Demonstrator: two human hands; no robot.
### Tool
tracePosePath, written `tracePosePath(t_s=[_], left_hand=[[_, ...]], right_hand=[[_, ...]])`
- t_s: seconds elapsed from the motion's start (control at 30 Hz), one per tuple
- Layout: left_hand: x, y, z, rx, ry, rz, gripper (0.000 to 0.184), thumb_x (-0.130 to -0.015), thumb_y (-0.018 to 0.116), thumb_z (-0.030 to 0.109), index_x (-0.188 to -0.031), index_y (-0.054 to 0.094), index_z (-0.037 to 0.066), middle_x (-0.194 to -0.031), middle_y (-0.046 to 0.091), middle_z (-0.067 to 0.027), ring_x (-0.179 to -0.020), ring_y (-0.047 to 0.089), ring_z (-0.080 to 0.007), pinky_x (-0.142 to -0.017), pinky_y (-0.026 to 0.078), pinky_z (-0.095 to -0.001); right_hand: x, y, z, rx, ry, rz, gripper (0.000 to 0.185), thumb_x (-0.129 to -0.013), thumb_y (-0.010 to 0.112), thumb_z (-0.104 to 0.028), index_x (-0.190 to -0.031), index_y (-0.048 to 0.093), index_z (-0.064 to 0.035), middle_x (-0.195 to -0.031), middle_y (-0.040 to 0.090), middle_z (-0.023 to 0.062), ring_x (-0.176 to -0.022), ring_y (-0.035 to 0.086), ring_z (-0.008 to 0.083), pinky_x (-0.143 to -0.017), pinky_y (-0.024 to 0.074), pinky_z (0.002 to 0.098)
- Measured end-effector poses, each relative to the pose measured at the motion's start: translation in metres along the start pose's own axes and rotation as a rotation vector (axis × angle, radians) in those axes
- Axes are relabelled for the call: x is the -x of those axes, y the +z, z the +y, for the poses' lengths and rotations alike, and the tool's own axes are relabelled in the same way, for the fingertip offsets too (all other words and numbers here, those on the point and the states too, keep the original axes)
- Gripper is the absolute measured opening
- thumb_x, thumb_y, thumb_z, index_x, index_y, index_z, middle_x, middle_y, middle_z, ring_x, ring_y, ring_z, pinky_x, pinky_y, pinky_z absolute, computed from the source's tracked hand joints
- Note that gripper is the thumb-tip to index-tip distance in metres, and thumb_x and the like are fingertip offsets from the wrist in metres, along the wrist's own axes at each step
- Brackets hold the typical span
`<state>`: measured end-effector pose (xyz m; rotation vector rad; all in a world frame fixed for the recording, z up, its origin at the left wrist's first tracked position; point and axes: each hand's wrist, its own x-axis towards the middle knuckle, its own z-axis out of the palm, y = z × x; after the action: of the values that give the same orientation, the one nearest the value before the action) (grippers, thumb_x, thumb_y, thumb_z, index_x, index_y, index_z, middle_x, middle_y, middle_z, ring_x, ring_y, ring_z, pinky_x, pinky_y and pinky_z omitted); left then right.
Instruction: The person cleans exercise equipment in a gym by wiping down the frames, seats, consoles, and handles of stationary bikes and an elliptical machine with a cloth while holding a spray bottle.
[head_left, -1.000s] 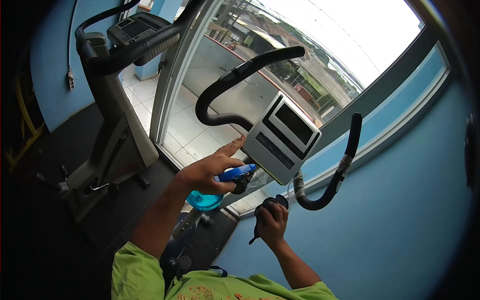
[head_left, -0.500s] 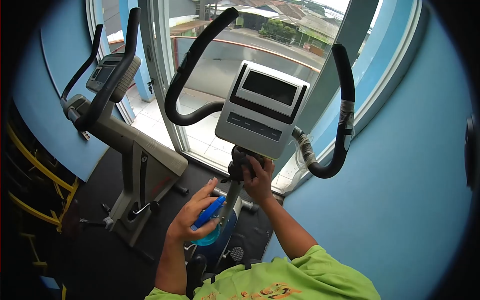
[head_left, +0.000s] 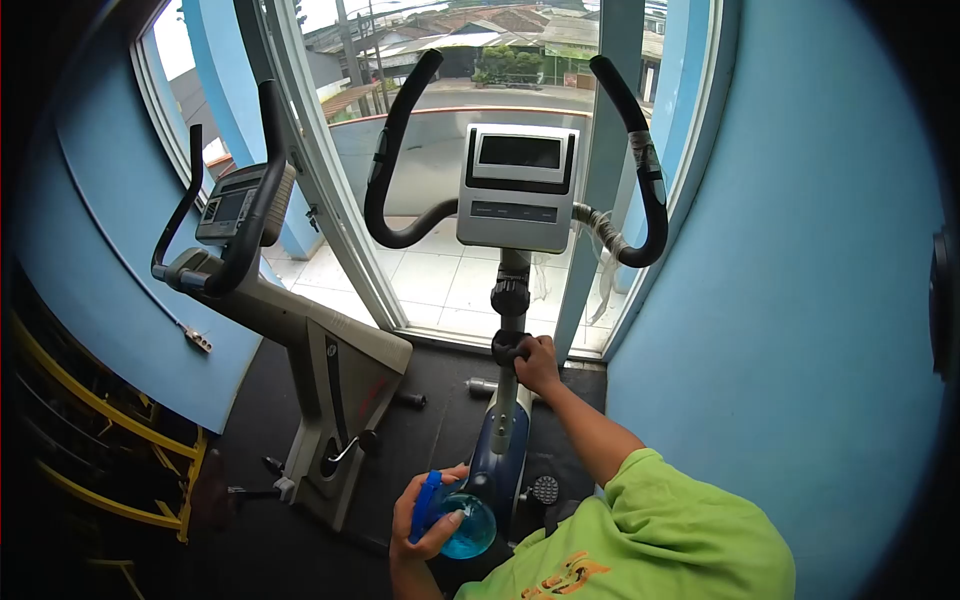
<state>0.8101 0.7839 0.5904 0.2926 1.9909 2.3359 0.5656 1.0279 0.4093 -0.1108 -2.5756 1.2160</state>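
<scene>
"Blue wall (head_left: 780,250), black floor (head_left: 425,445). Where's the dark cloth (head_left: 507,347)?"

"Bunched against the metal post (head_left: 505,410), just left of the right hand (head_left: 538,365), whose fingers are closed on it."

"And the post's long axis?"

"Nearly upright, grey and smooth. The right hand is nearer the cloth. Lower down, the left hand (head_left: 418,515) has its fingers gripping the spray bottle (head_left: 470,530): blue trigger, rounded see-through body, bright blue liquid."
</scene>
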Motion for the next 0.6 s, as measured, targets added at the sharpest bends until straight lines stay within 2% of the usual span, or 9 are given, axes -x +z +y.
tracePosePath(t_s=[0.03, 0.07, 0.13, 0.2, 0.23, 0.33, 0.43, 0.57, 0.6], left_hand=[[0.016, -0.007, -0.002, 0.014, 0.057, 0.02, 0.049, -0.067, 0.065, 0.006, -0.115, 0.056, -0.001, -0.121, 0.062, -0.0216, -0.122, 0.056, -0.0298, -0.102, 0.044, -0.0399], [0.032, -0.012, -0.003, 0.044, 0.045, 0.057, 0.049, -0.067, 0.066, 0.007, -0.114, 0.056, -0.001, -0.119, 0.062, -0.0205, -0.122, 0.056, -0.0302, -0.103, 0.044, -0.0423], [0.057, -0.025, -0.003, 0.07, 0.05, 0.044, 0.048, -0.068, 0.066, 0.007, -0.114, 0.056, -0.001, -0.119, 0.063, -0.0202, -0.121, 0.057, -0.0304, -0.104, 0.044, -0.0424], [0.079, -0.029, 0.0, 0.105, 0.005, -0.014, 0.047, -0.07, 0.067, 0.008, -0.114, 0.056, -0.002, -0.118, 0.063, -0.0197, -0.121, 0.057, -0.0307, -0.103, 0.044, -0.0413], [0.088, -0.028, 0.001, 0.118, -0.018, -0.044, 0.047, -0.07, 0.067, 0.008, -0.114, 0.056, -0.002, -0.118, 0.063, -0.0197, -0.121, 0.057, -0.0307, -0.103, 0.044, -0.0413], [0.099, -0.024, 0.005, 0.102, -0.067, -0.258, 0.045, -0.076, 0.068, 0.001, -0.12, 0.055, -0.004, -0.123, 0.062, -0.0209, -0.124, 0.055, -0.0295, -0.109, 0.039, -0.0436], [0.103, -0.003, 0.007, 0.06, -0.104, -0.432, 0.045, -0.078, 0.069, 0.002, -0.12, 0.055, -0.003, -0.123, 0.062, -0.0202, -0.125, 0.054, -0.0296, -0.109, 0.039, -0.0435], [0.107, 0.03, 0.007, -0.099, -0.129, -0.67, 0.046, -0.078, 0.071, 0.004, -0.121, 0.056, -0.002, -0.124, 0.063, -0.0166, -0.123, 0.055, -0.0259, -0.107, 0.038, -0.0386], [0.11, 0.038, 0.006, -0.117, -0.168, -0.704, 0.046, -0.076, 0.072, 0.002, -0.119, 0.057, 0.0, -0.125, 0.062, -0.0159, -0.124, 0.055, -0.0255, -0.107, 0.039, -0.0387]], right_hand=[[0.024, 0.005, 0.018, -0.139, 0.241, -0.031, 0.023, -0.071, 0.065, -0.013, -0.092, 0.063, -0.003, -0.101, 0.056, 0.0207, -0.099, 0.056, 0.037, -0.089, 0.0475, 0.0415], [0.058, -0.001, 0.023, -0.073, 0.208, 0.027, 0.022, -0.071, 0.065, -0.014, -0.089, 0.063, -0.0021, -0.096, 0.057, 0.02, -0.092, 0.058, 0.0357, -0.085, 0.0492, 0.0408], [0.127, -0.015, 0.047, 0.08, 0.042, 0.042, 0.021, -0.072, 0.065, -0.017, -0.09, 0.064, -0.0055, -0.097, 0.057, 0.0192, -0.093, 0.059, 0.0369, -0.086, 0.0491, 0.0429], [0.195, -0.039, 0.047, 0.057, 0.296, -0.038, 0.022, -0.071, 0.068, -0.019, -0.088, 0.065, -0.0066, -0.099, 0.059, 0.0196, -0.094, 0.06, 0.0367, -0.086, 0.0496, 0.0422], [0.22, -0.052, 0.051, 0.071, 0.33, -0.021, 0.022, -0.071, 0.068, -0.019, -0.088, 0.065, -0.0066, -0.099, 0.059, 0.0196, -0.094, 0.06, 0.0367, -0.086, 0.0496, 0.0422], [0.285, -0.073, 0.051, -0.072, 0.612, 0.004, 0.023, -0.07, 0.071, -0.023, -0.086, 0.066, -0.0071, -0.099, 0.061, 0.0199, -0.094, 0.062, 0.0363, -0.086, 0.05, 0.0417], [0.316, -0.092, 0.039, -0.135, 0.444, 0.13, 0.022, -0.071, 0.073, -0.019, -0.082, 0.063, -0.0029, -0.077, 0.063, 0.0098, -0.072, 0.061, 0.0218, -0.07, 0.0502, 0.0339], [0.34, -0.128, -0.039, -0.211, 0.368, 0.218, 0.024, -0.073, 0.074, -0.021, -0.083, 0.062, -0.003, -0.085, 0.062, 0.0092, -0.079, 0.06, 0.0189, -0.073, 0.0487, 0.0317], [0.347, -0.131, -0.05, -0.264, 0.339, 0.161, 0.024, -0.075, 0.074, -0.021, -0.084, 0.061, -0.0031, -0.087, 0.061, 0.0086, -0.081, 0.059, 0.0176, -0.074, 0.0479, 0.0309]])
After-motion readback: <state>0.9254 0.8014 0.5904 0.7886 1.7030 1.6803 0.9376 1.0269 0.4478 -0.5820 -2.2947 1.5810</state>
